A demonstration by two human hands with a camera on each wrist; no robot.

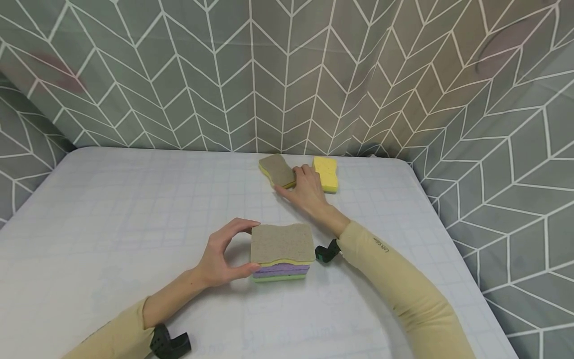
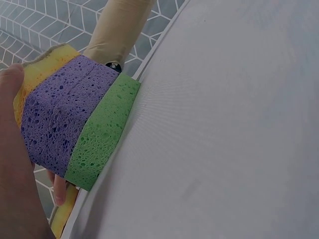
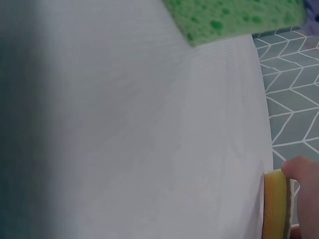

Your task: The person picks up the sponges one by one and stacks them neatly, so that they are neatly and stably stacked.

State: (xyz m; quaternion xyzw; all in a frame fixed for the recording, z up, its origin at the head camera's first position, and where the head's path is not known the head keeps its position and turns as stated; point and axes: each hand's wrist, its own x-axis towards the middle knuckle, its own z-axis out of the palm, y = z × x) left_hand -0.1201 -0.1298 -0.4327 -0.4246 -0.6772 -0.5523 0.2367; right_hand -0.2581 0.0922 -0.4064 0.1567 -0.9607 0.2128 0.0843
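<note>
In the head view a stack of sponges [image 1: 282, 245] stands on the white table: a yellow one with its grey-beige scrub side up on top, purple in the middle, green [image 2: 102, 134] at the bottom. My left hand [image 1: 219, 257] holds the stack from its left side, thumb at the near edge and fingers at the far corner. Farther back, my right hand [image 1: 307, 192] grips the right end of another yellow sponge [image 1: 277, 171], scrub side up, between thumb and fingers. In the right wrist view that sponge [image 3: 275, 204] shows edge-on beside the thumb.
Just right of my right hand lies a yellow sponge [image 1: 326, 174], yellow face up, near the table's [image 1: 134, 209] back edge. A patterned grey curtain [image 1: 269, 75] hangs behind and at the sides. Black wrist devices [image 1: 169, 344] sit on both sleeves.
</note>
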